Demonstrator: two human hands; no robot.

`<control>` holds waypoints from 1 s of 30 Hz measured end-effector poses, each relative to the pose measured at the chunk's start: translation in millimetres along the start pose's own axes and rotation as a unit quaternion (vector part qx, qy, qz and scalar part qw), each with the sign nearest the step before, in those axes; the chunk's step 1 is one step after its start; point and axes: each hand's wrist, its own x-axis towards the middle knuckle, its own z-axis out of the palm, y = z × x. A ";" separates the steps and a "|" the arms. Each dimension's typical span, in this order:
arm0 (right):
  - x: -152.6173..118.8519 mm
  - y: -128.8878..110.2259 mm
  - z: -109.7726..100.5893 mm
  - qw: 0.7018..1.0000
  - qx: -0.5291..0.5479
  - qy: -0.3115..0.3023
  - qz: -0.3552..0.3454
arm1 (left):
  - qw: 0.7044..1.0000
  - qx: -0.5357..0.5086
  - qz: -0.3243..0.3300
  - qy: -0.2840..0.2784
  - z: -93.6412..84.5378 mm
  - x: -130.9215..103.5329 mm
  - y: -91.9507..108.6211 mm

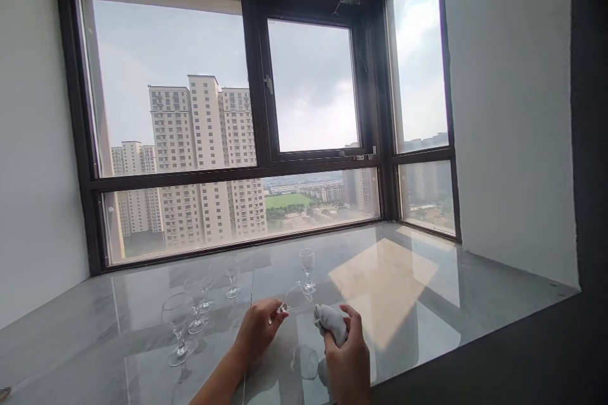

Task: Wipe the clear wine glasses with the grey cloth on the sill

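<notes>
My left hand pinches a clear stemmed glass by its stem. The glass is tipped on its side, its bowl pointing right, just above the glossy grey sill. In my right hand is a bunched light-grey cloth, close to the bowl but apart from it. Behind the held glass, a small stemmed glass stands upright. To the left, a large wine glass stands nearest me, with several more clear glasses behind it, including a stemmed glass.
Dark-framed windows border the back and right of the sill. A white wall rises at the right. The sill's front edge slants across the lower right. Reflections of the hands and glass show on the surface.
</notes>
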 end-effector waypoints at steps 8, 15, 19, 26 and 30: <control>-10.2 -15.3 5.7 0.997 0.032 -0.059 -0.047 | 0.998 0.053 0.018 -0.028 -6.4 1.4 4.6; -5.5 -15.5 0.1 0.998 0.022 -0.052 -0.036 | 0.996 0.075 0.023 -0.039 -9.3 3.5 5.0; -4.9 -14.3 0.0 0.997 0.022 -0.057 -0.041 | 0.996 0.088 0.023 -0.009 -8.1 4.9 1.0; -4.1 -12.2 2.1 0.997 0.042 -0.060 -0.036 | 0.994 0.084 0.062 -0.014 -7.5 4.2 1.1; -2.5 -12.1 -1.3 0.996 0.052 -0.064 -0.025 | 0.996 0.057 0.063 -0.004 -7.1 3.9 0.6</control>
